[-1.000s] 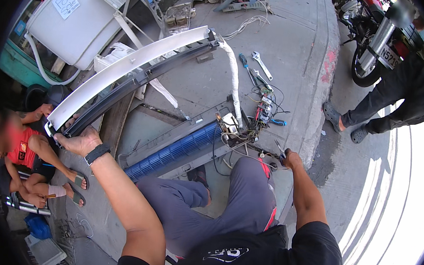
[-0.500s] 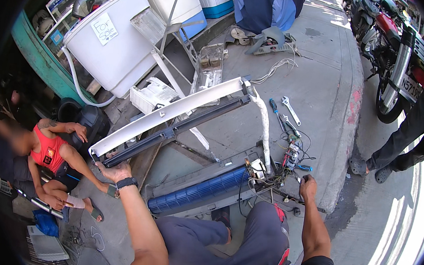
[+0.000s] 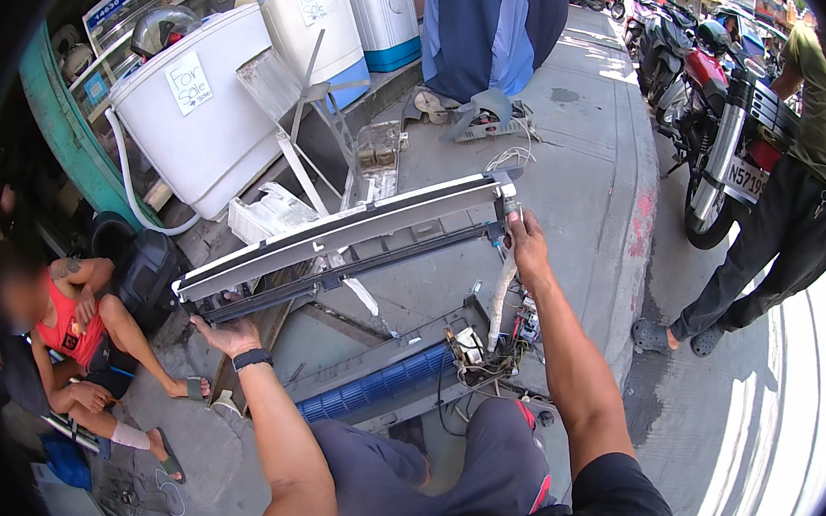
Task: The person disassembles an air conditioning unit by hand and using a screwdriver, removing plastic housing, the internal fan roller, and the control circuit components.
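Observation:
My left hand [image 3: 228, 337], palm up, supports the lower left end of a long air conditioner outlet frame [image 3: 361, 236] with a white flap and a dark lower bar. At its upper right end, my right hand [image 3: 530, 252] grips the frame's corner with thumb and fingers closed. A white wrapped drain hose [image 3: 498, 308] hangs from that corner beneath my right hand. Below the frame lies the unit's grey base [image 3: 411, 340], with a blue cylindrical fan roller [image 3: 374, 381] in it. Wires and a small board [image 3: 469, 345] cluster at the roller's right end, partly behind my right forearm.
A person in a red top [image 3: 65, 303] sits at the left. Another person [image 3: 786, 200] stands by a parked motorcycle [image 3: 716, 165]. White washing machine tubs [image 3: 202, 106], a metal stand [image 3: 340, 136] and plastic parts [image 3: 266, 213] lie beyond the frame. The curb edge [image 3: 637, 266] runs along the right.
My right hand has risen from beside the wires to the frame's right corner. The frame has tilted, showing more of its inner side. The seated person's arm has moved, and the view has shifted.

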